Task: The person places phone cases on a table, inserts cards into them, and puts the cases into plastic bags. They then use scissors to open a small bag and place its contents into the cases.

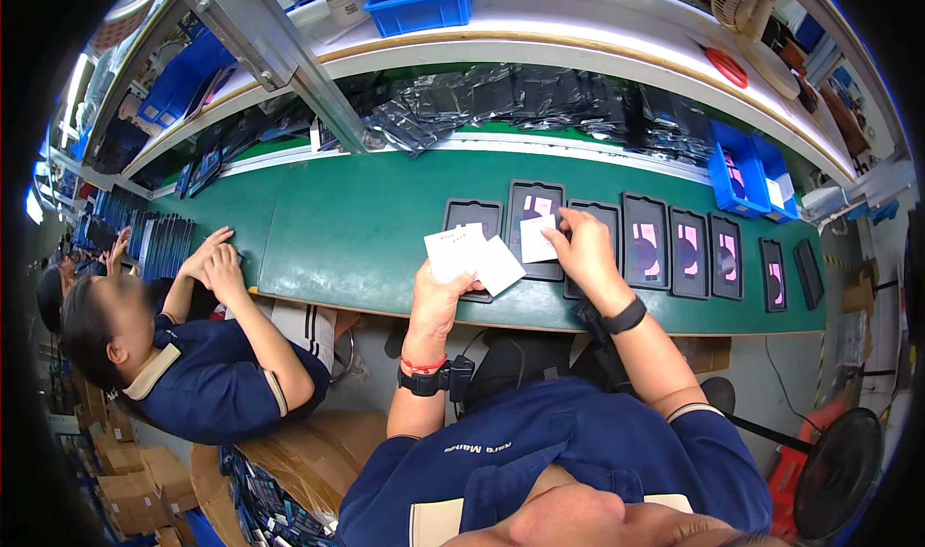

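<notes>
My left hand [436, 301] grips a few fanned white cards [455, 251] above the near edge of the green table. Between the fingertips of my right hand [590, 256] is a single white card [536, 242], held over a black tray [525, 189] with a pink and dark flat piece in it. Another black tray [470, 206] lies partly hidden behind the cards on the left. Under my right hand sits one more black tray [605, 216], mostly covered. Farther right, a row of several black trays [646, 201] holds similar pink and dark pieces.
Blue bins [740, 205] stand at the table's far right. Black plastic-wrapped packets [540, 92] lie along the back beneath a white shelf [597, 27]. A metal post [303, 75] rises at the back left. A co-worker [222, 364] sits to my left, near upright stacked flat pieces [164, 244].
</notes>
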The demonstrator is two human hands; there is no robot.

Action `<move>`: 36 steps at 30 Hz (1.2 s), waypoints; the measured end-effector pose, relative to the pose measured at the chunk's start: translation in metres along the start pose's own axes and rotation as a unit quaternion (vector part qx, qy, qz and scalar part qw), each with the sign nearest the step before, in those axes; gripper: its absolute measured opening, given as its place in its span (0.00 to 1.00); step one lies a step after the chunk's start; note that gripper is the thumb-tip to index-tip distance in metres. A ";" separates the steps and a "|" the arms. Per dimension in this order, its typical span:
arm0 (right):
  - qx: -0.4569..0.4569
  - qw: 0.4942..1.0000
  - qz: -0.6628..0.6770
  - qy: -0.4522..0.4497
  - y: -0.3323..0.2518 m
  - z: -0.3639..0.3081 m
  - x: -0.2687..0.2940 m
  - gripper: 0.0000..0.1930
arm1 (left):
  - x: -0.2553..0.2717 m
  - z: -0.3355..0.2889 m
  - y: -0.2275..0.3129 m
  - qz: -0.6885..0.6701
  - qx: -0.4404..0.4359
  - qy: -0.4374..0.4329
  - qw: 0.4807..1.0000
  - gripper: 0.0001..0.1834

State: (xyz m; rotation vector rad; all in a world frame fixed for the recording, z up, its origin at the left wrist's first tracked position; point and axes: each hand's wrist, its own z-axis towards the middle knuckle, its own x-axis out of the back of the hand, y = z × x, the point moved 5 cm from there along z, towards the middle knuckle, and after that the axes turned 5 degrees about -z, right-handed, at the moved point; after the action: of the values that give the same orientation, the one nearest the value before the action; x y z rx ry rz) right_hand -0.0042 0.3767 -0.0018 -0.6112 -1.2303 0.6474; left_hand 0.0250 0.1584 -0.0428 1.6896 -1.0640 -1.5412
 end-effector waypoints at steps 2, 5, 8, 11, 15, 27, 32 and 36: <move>0.078 0.994 -0.067 0.030 -0.019 -0.008 0.008 0.13 | -0.008 0.002 0.000 0.007 0.000 -0.012 1.000 0.19; 0.022 0.974 0.132 -0.182 -0.012 -0.017 -0.013 0.09 | -0.023 0.007 -0.003 0.018 0.012 -0.052 0.998 0.19; -0.060 0.961 0.197 -0.183 0.005 -0.021 -0.008 0.06 | -0.041 0.008 -0.004 0.010 0.028 -0.073 0.997 0.19; -0.069 0.977 0.190 -0.062 0.033 -0.024 0.016 0.07 | -0.053 0.009 -0.008 -0.013 0.040 -0.068 0.997 0.20; -0.148 0.986 0.063 -0.036 0.061 -0.032 0.048 0.11 | -0.068 0.012 -0.026 -0.022 0.057 -0.072 0.996 0.20; -0.076 0.950 0.302 0.003 0.059 -0.040 0.080 0.05 | -0.144 0.003 -0.070 -0.071 0.141 -0.126 0.979 0.14; -0.154 0.918 0.364 -0.034 0.081 -0.050 0.097 0.05 | -0.156 0.007 -0.084 -0.055 0.146 -0.147 0.977 0.14; -0.189 0.912 0.363 -0.013 0.099 -0.053 0.104 0.06 | -0.162 0.009 -0.090 -0.026 0.136 -0.131 0.982 0.14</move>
State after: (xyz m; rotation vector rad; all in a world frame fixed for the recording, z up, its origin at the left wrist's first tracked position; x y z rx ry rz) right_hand 0.0574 0.5163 -0.0189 -1.4263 -1.1467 1.0413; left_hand 0.0300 0.3436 -0.0403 1.7343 -1.4333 -1.7520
